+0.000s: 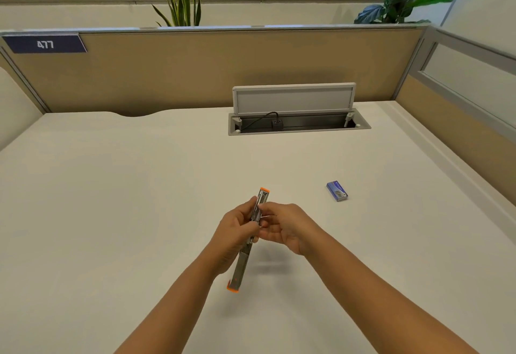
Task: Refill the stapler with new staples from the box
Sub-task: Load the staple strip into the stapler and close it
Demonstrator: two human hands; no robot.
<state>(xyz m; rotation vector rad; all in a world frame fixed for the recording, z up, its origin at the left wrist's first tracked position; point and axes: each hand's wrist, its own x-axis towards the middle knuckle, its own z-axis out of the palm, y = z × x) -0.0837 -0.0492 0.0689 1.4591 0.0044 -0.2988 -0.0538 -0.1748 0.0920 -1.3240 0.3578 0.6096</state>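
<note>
The stapler (240, 268) is swung fully open into one long grey metal strip with orange ends, held above the white desk (111, 214). My left hand (236, 235) grips its middle from the left. My right hand (282, 228) touches the upper half at the staple channel with thumb and fingertips, pinching something thin and small that I cannot make out. The small blue staple box (337, 191) lies on the desk to the right, apart from both hands, and looks closed.
An open cable hatch (298, 124) with a raised lid and a black plug sits at the back of the desk. Beige partition walls (195, 68) enclose the desk behind and on the right. Plants stand behind the partition.
</note>
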